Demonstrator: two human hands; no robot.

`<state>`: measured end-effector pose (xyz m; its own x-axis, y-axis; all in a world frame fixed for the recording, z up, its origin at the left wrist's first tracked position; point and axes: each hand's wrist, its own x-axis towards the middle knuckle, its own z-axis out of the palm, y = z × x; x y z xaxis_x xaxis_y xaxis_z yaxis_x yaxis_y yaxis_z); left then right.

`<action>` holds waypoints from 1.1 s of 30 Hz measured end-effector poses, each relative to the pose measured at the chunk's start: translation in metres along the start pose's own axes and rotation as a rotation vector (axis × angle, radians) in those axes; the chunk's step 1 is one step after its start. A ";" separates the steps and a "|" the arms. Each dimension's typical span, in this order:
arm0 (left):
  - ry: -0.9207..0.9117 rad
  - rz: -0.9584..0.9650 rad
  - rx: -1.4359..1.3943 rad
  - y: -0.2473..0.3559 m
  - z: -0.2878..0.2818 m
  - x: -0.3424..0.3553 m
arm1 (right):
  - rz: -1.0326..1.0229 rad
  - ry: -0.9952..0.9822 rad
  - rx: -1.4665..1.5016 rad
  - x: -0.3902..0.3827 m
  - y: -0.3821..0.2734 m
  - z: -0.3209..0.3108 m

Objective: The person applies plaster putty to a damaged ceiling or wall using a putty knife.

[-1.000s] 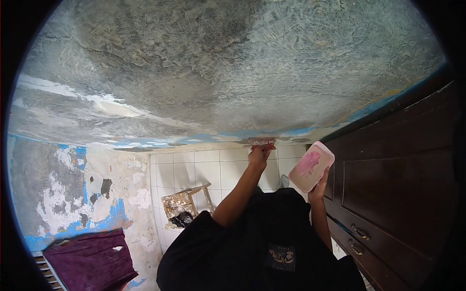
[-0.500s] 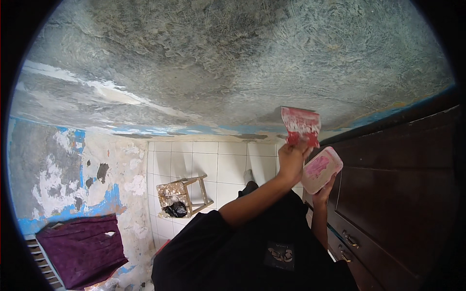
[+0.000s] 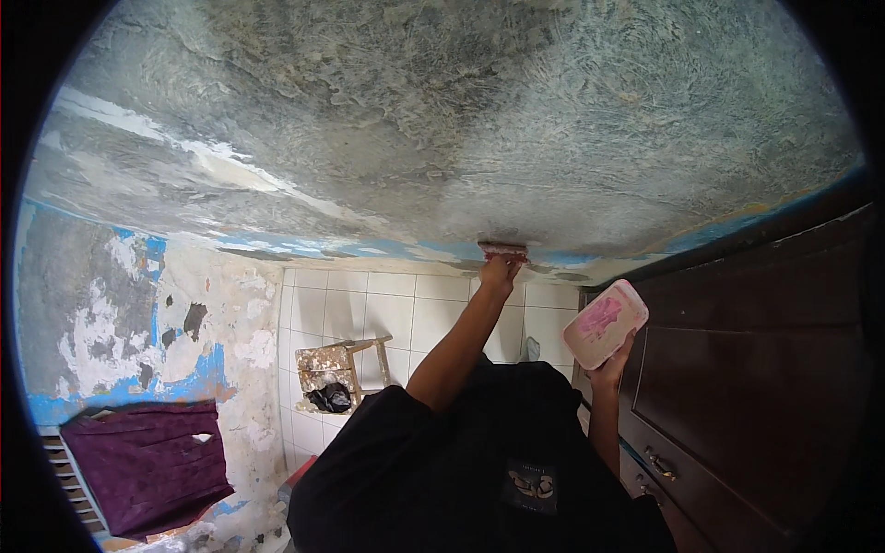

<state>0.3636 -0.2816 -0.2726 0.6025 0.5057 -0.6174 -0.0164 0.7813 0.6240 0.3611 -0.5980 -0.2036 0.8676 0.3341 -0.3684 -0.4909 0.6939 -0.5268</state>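
My left hand (image 3: 499, 272) grips a wide red putty spreader (image 3: 504, 251), smeared with whitish filler. Its blade lies against the grey plastered wall (image 3: 442, 157), low down at a blue-painted strip, and shows almost edge-on. In my right hand (image 3: 614, 365) is a shallow pinkish plastic tub (image 3: 624, 339), held from beneath and at its near side. Pink and pale paste coats the inside of the tub. The fingers under the tub are partly hidden.
A paint-spattered wooden stool (image 3: 323, 361) with a black plastic bag (image 3: 329, 397) on it stands on white floor tiles (image 3: 433, 318). Dark brown cabinet doors (image 3: 737, 369) close off the right. A purple cloth (image 3: 152, 465) hangs on the peeling left wall (image 3: 249, 369).
My left hand has moved left and lower with the spreader, turning it from face-on to nearly edge-on against the wall. The tub in my right hand has shifted slightly left.
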 end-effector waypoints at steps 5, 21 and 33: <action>-0.062 -0.150 -0.201 0.038 0.090 -0.076 | -0.055 0.057 -0.066 -0.008 -0.001 -0.008; -0.344 0.290 0.472 -0.025 -0.005 -0.099 | 0.007 0.011 -0.121 -0.021 0.007 0.025; -0.011 -0.263 -0.296 -0.075 0.067 -0.017 | -0.038 0.079 -0.165 -0.034 -0.003 0.021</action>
<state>0.4082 -0.3737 -0.2766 0.6252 0.2712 -0.7318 -0.0884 0.9562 0.2789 0.3346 -0.5978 -0.1732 0.8801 0.2534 -0.4015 -0.4695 0.5893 -0.6575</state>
